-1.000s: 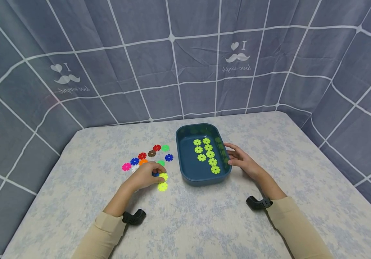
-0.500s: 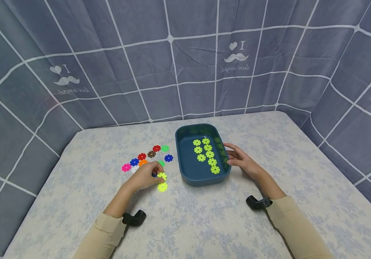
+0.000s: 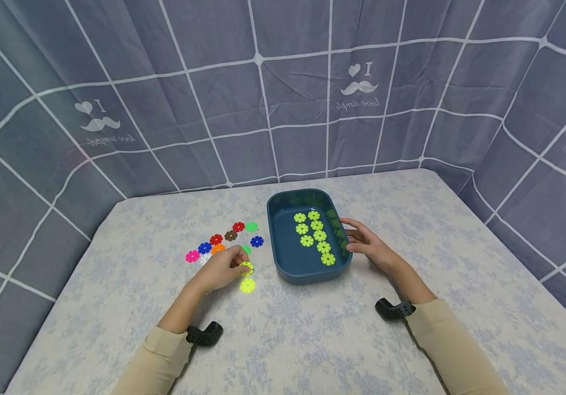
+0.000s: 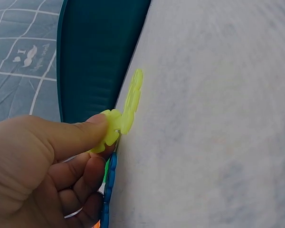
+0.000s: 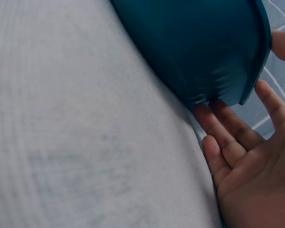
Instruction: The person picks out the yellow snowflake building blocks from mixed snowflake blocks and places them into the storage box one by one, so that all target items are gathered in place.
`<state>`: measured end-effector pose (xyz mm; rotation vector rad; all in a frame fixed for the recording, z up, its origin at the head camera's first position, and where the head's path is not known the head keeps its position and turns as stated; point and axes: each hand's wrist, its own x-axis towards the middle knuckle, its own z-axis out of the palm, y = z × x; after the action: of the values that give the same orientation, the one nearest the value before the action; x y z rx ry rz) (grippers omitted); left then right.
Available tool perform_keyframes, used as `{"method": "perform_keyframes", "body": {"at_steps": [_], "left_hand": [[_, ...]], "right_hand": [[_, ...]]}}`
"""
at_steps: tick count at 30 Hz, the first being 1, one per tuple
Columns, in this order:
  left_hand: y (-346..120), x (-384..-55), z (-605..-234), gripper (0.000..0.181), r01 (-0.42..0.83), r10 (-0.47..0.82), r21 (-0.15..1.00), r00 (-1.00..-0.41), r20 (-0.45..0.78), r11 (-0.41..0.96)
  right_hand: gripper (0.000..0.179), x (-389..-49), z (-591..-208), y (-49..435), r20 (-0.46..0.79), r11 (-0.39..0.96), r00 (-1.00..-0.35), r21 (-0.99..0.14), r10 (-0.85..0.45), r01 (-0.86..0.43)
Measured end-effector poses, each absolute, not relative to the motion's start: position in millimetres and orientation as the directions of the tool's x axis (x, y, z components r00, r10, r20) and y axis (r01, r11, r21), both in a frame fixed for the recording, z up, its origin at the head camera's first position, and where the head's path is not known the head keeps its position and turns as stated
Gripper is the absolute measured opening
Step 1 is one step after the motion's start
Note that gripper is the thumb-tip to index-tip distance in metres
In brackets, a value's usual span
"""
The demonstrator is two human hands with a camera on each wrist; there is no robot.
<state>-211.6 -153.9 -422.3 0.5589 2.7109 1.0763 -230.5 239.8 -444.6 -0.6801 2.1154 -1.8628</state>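
My left hand pinches a yellow snowflake disc between thumb and index finger, its other fingers curled beneath. Another yellow snowflake disc lies on the table just in front; in the left wrist view, this disc overlaps the pinched one. To the right stands a dark teal bin with several yellow discs spread over its floor. My right hand touches the bin's right side. In the right wrist view its fingertips rest against the outer wall, with the thumb up at the rim.
Loose snowflake discs in other colours lie left of the bin, among them a pink disc, a brown disc and a blue disc. A floral cloth covers the table. A grey-blue checked curtain hangs behind.
The disc in my left hand has shifted slightly left and tipped up, off the disc in front of it. My right hand and the bin stay put.
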Motion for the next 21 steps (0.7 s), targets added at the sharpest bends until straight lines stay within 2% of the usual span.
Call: {"method": "perform_keyframes", "body": {"at_steps": [21], "left_hand": [[-150.8, -209.7, -415.6, 0.006, 0.248, 0.372, 0.709, -0.928, -0.022, 0.66]], "right_hand": [[0.066, -231.0, -445.4, 240.3, 0.129, 0.08, -0.862, -0.978, -0.49, -0.192]]}}
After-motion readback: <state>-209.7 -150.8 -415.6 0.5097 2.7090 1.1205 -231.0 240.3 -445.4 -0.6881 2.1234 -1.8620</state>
